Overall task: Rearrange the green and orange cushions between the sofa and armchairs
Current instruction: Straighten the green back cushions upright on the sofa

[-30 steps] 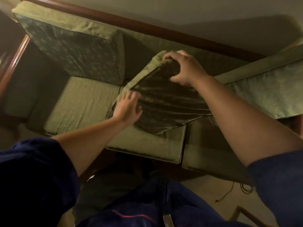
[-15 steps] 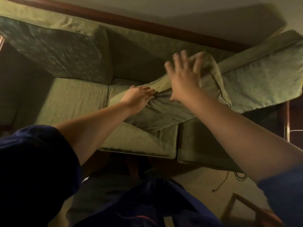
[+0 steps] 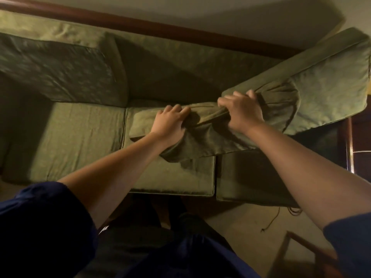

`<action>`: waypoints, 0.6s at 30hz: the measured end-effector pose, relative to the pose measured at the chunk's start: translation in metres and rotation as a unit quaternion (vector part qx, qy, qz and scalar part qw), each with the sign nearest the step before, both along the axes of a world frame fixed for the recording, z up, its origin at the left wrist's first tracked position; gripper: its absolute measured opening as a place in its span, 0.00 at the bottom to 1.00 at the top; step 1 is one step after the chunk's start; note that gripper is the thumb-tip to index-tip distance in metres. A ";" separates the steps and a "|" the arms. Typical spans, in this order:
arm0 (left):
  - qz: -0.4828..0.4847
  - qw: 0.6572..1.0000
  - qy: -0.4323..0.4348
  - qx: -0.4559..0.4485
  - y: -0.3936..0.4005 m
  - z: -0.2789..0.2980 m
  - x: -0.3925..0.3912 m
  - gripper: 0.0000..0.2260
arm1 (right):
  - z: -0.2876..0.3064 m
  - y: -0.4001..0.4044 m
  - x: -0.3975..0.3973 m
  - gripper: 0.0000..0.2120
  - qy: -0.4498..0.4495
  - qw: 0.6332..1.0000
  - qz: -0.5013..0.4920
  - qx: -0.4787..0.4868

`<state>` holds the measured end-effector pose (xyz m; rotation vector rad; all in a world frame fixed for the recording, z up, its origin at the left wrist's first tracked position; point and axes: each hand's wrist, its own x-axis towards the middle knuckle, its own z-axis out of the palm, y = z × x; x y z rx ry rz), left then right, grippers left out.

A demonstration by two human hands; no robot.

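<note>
A green sofa (image 3: 80,137) with a dark wooden back rail fills the view below me. A soft green cushion (image 3: 208,141) lies crumpled across the middle seat, its far end bunched up. My left hand (image 3: 170,123) grips its upper edge near the left. My right hand (image 3: 243,109) is clenched on the bunched fabric further right. A large green back cushion (image 3: 325,93) leans tilted at the right, touching the bunched end. Another back cushion (image 3: 60,71) stands at the left against the backrest. No orange cushion is in view.
The sofa's middle backrest (image 3: 170,69) is bare. A dark wooden frame piece (image 3: 305,249) stands on the pale floor at the lower right, near a loose cord (image 3: 275,219). A wooden post with a metal part (image 3: 350,149) is at the sofa's right end.
My right hand, open above the cushion half a second ago, has closed on its bunched end. The cushion has turned from tilted upright to lying stretched across the seat towards the right.
</note>
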<state>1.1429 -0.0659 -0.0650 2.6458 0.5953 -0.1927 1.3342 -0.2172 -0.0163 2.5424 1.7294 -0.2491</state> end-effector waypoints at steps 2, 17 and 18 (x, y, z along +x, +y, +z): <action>-0.001 0.999 -0.032 0.040 0.022 0.019 0.011 0.24 | 0.008 0.012 0.015 0.14 0.007 0.999 -0.012 0.039; -0.112 0.980 0.059 0.156 0.217 -0.013 0.091 0.26 | -0.107 0.161 0.043 0.26 0.152 0.975 -0.156 0.050; -0.124 0.979 0.074 0.144 0.213 -0.025 0.093 0.27 | -0.118 0.157 0.044 0.32 0.130 0.979 -0.157 0.019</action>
